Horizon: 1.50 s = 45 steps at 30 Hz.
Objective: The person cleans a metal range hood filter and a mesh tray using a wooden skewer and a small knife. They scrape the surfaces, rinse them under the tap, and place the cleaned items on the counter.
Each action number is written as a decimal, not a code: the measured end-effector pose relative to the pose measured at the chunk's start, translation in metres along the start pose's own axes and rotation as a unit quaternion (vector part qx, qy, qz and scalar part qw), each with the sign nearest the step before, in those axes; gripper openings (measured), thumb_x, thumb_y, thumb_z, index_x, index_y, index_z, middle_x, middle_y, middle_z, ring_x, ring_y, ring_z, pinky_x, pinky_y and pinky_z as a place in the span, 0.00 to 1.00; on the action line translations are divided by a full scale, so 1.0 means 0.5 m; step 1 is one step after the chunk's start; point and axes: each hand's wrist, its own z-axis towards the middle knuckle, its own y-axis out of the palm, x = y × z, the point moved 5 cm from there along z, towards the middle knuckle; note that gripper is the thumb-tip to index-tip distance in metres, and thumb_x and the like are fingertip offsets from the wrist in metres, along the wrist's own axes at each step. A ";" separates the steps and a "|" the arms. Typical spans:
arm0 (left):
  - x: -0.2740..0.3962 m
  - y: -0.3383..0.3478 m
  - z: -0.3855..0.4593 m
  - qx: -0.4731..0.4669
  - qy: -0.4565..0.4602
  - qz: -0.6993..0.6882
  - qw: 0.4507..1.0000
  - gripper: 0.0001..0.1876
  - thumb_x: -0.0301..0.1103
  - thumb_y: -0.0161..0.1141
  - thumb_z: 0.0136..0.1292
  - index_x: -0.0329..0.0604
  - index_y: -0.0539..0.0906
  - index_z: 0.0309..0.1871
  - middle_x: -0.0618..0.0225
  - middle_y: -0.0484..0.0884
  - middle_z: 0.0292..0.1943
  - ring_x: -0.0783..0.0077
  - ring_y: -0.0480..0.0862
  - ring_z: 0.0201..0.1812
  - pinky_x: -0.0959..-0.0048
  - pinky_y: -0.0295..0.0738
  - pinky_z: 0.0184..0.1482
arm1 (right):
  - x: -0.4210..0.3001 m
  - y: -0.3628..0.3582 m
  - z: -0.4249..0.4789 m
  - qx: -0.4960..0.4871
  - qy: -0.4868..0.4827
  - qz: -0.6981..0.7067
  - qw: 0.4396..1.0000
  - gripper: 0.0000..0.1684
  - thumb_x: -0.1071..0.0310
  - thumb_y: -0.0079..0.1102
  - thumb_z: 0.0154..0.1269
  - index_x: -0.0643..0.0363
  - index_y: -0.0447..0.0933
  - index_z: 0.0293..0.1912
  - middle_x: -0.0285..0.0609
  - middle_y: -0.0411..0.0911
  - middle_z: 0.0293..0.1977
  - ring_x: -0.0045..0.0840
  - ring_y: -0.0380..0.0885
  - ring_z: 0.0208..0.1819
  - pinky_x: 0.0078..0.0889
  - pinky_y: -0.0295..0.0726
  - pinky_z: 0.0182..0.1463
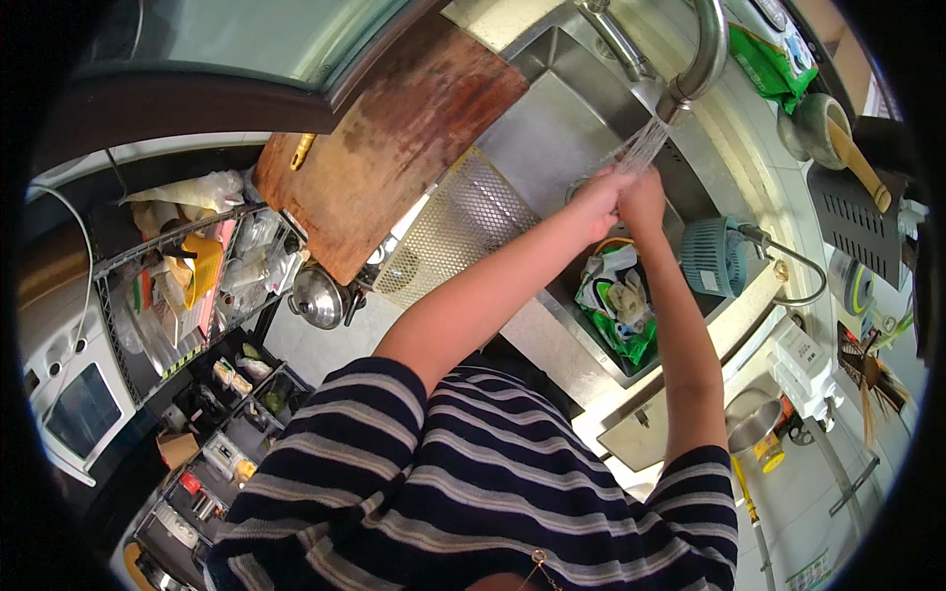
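Over the stainless steel sink (543,118), water streams from the faucet (676,103) onto my two hands. My left hand (600,198) and my right hand (644,193) are pressed together, wet under the spray. Fingers overlap and blur in the water, so whether anything sits between them is hidden. Just below my hands, a green and white plastic bag (610,277) lies in the sink's near end, with a crumpled pale item (628,299) on top. A blue-green plastic basket (711,258) stands to the right of my right wrist.
A wooden cutting board (392,140) and a perforated metal rack (462,229) lie left of the sink. A stone mortar (820,122) with a wooden pestle (857,166) stands at right, near a slim curved tap (809,258). A lidded steel pot (319,297) sits at left.
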 end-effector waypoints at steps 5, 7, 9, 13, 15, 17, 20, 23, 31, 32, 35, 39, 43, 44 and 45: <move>0.029 -0.139 -0.031 0.057 0.220 0.344 0.911 0.21 0.41 0.55 0.75 0.50 0.78 0.68 0.64 0.76 0.69 0.67 0.76 0.66 0.62 0.70 0.65 | -0.002 0.042 -0.062 -0.077 0.154 0.109 0.979 0.19 0.67 0.62 0.62 0.62 0.82 0.53 0.56 0.85 0.41 0.46 0.85 0.42 0.42 0.81 0.50; 0.053 -0.161 -0.061 0.054 0.262 0.512 0.816 0.19 0.39 0.55 0.75 0.51 0.80 0.66 0.62 0.75 0.71 0.63 0.74 0.69 0.62 0.69 0.67 | 0.040 0.103 -0.104 -0.087 0.205 0.251 0.942 0.19 0.68 0.62 0.64 0.63 0.82 0.54 0.51 0.87 0.41 0.38 0.86 0.41 0.37 0.82 0.49; 0.078 -0.159 -0.118 0.068 0.285 0.646 0.704 0.18 0.36 0.56 0.73 0.51 0.83 0.63 0.60 0.75 0.71 0.58 0.72 0.71 0.62 0.68 0.69 | 0.045 0.142 -0.136 -0.141 0.334 0.358 0.860 0.21 0.66 0.61 0.68 0.61 0.81 0.58 0.40 0.87 0.43 0.26 0.85 0.43 0.36 0.81 0.49; 0.101 -0.163 -0.201 0.076 0.401 0.670 0.621 0.19 0.30 0.60 0.67 0.50 0.84 0.61 0.60 0.80 0.66 0.53 0.75 0.68 0.60 0.67 0.71 | 0.006 0.137 -0.145 -0.189 0.421 0.464 0.756 0.20 0.62 0.59 0.70 0.55 0.80 0.59 0.37 0.86 0.47 0.23 0.83 0.46 0.39 0.81 0.51; 0.113 -0.172 -0.249 0.075 0.407 0.651 0.636 0.19 0.29 0.62 0.65 0.49 0.85 0.60 0.61 0.82 0.64 0.53 0.76 0.68 0.60 0.66 0.72 | 0.028 0.120 -0.116 -0.202 0.399 0.456 0.770 0.21 0.60 0.59 0.70 0.53 0.79 0.60 0.36 0.85 0.48 0.22 0.83 0.47 0.39 0.79 0.53; 0.115 -0.202 -0.283 0.075 0.385 0.641 0.660 0.19 0.29 0.62 0.65 0.48 0.85 0.59 0.60 0.82 0.64 0.53 0.76 0.67 0.60 0.66 0.72 | 0.040 0.084 -0.050 -0.213 0.358 0.419 0.807 0.23 0.59 0.59 0.69 0.53 0.79 0.61 0.35 0.85 0.50 0.23 0.83 0.50 0.38 0.76 0.56; 0.123 -0.228 -0.339 0.084 0.379 0.640 0.663 0.18 0.30 0.63 0.64 0.47 0.85 0.58 0.59 0.82 0.63 0.52 0.76 0.67 0.59 0.68 0.71 | 0.076 0.025 0.076 -0.161 0.324 0.348 0.865 0.19 0.56 0.51 0.75 0.58 0.82 0.53 0.40 0.87 0.43 0.28 0.85 0.46 0.34 0.81 0.48; 0.126 -0.277 -0.372 0.118 0.388 0.633 0.660 0.18 0.30 0.64 0.64 0.45 0.85 0.58 0.57 0.82 0.63 0.52 0.77 0.66 0.58 0.69 0.70 | 0.046 -0.025 0.208 -0.160 0.322 0.409 0.839 0.17 0.68 0.52 0.69 0.61 0.82 0.52 0.44 0.86 0.43 0.30 0.85 0.38 0.28 0.82 0.42; 0.117 -0.370 -0.456 0.162 0.379 0.636 0.653 0.18 0.31 0.65 0.63 0.45 0.85 0.57 0.58 0.82 0.63 0.53 0.77 0.66 0.58 0.69 0.69 | -0.044 -0.038 0.271 -0.091 0.233 0.504 0.827 0.19 0.64 0.47 0.76 0.66 0.76 0.57 0.48 0.84 0.52 0.28 0.86 0.49 0.29 0.84 0.50; 0.113 -0.388 -0.464 0.168 0.370 0.636 0.656 0.18 0.31 0.65 0.63 0.45 0.85 0.57 0.58 0.82 0.63 0.54 0.77 0.67 0.58 0.69 0.69 | -0.045 -0.025 0.238 -0.070 0.208 0.531 0.818 0.19 0.64 0.46 0.76 0.67 0.76 0.56 0.50 0.85 0.50 0.30 0.86 0.47 0.31 0.85 0.50; 0.119 -0.418 -0.491 0.173 0.351 0.640 0.661 0.18 0.30 0.65 0.63 0.45 0.85 0.58 0.58 0.82 0.63 0.54 0.77 0.66 0.59 0.70 0.69 | -0.018 0.052 0.079 -0.165 0.266 0.453 0.834 0.19 0.59 0.51 0.76 0.59 0.78 0.58 0.43 0.86 0.48 0.26 0.85 0.48 0.30 0.84 0.49; 0.125 -0.461 -0.509 0.177 0.332 0.647 0.664 0.20 0.30 0.66 0.63 0.44 0.84 0.59 0.55 0.81 0.64 0.53 0.78 0.66 0.60 0.69 0.70 | -0.126 0.119 -0.085 -0.325 0.306 0.344 0.826 0.25 0.46 0.57 0.75 0.55 0.81 0.56 0.37 0.86 0.49 0.23 0.84 0.48 0.30 0.80 0.50; 0.120 -0.470 -0.491 0.155 0.333 0.656 0.659 0.21 0.30 0.67 0.62 0.42 0.83 0.60 0.50 0.79 0.65 0.50 0.77 0.66 0.60 0.69 0.70 | -0.153 0.145 -0.150 -0.356 0.227 0.234 0.876 0.26 0.49 0.61 0.73 0.59 0.81 0.59 0.37 0.85 0.46 0.21 0.80 0.42 0.28 0.80 0.50; 0.116 -0.476 -0.484 0.157 0.330 0.667 0.649 0.23 0.31 0.67 0.62 0.44 0.82 0.61 0.50 0.78 0.66 0.49 0.76 0.67 0.59 0.69 0.70 | -0.154 0.147 -0.166 -0.362 0.232 0.254 0.867 0.25 0.51 0.62 0.73 0.59 0.81 0.59 0.36 0.85 0.46 0.20 0.80 0.43 0.28 0.79 0.51; 0.112 -0.474 -0.478 0.162 0.327 0.680 0.636 0.24 0.32 0.67 0.62 0.45 0.82 0.63 0.49 0.76 0.67 0.48 0.75 0.68 0.58 0.68 0.70 | -0.152 0.143 -0.177 -0.368 0.233 0.275 0.857 0.24 0.53 0.63 0.73 0.59 0.81 0.59 0.35 0.85 0.46 0.19 0.80 0.44 0.29 0.79 0.51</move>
